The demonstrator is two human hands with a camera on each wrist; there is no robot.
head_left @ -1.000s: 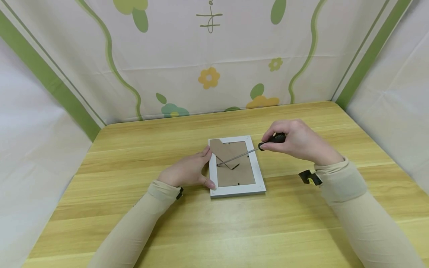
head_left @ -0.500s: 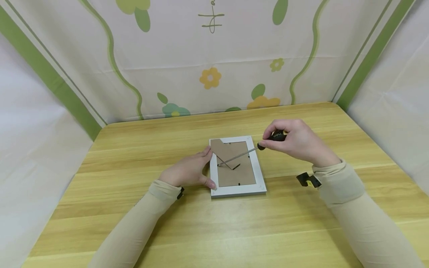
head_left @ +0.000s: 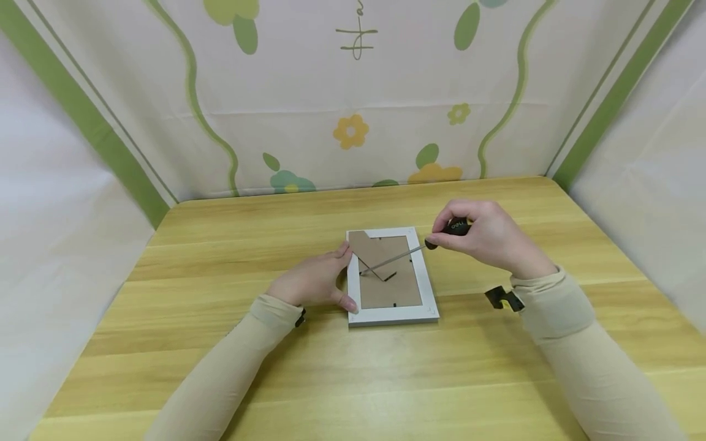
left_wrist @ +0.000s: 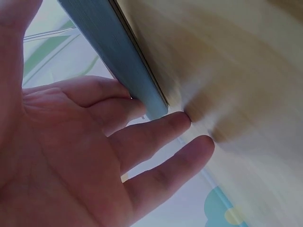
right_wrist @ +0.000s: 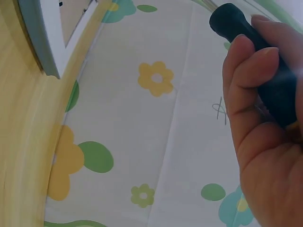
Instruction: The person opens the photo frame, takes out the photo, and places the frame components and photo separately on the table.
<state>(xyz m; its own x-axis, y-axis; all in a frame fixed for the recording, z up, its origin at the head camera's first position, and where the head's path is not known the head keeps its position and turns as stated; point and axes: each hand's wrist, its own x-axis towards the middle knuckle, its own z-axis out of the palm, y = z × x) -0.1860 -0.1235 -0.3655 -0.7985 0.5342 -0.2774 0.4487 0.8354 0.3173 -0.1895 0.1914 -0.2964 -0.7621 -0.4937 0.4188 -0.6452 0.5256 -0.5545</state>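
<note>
A picture frame [head_left: 390, 315] lies face down on the table, its white back border round a brown backing board [head_left: 391, 294] with small black tabs. A brown stand flap [head_left: 361, 242] slants across the upper left of the back. My right hand [head_left: 480, 236] grips the black handle of a screwdriver [right_wrist: 265, 56] to the right of the frame. Its thin metal shaft [head_left: 394, 257] reaches across the backing, tip at the tab on the left inner edge. My left hand [head_left: 311, 278] rests along the frame's left side, thumb near the front corner, fingers extended against the edge and the table.
The wood-grain table [head_left: 353, 380] extends on all sides of the frame. A white cloth [head_left: 287, 79] with printed flowers hangs behind it, and pale cloth walls stand left and right. Black straps [head_left: 504, 299] sit at the wrists.
The head view has shifted slightly. The screwdriver tip stays at the left tab while its handle turns a little in my right hand. My left hand keeps its place on the frame.
</note>
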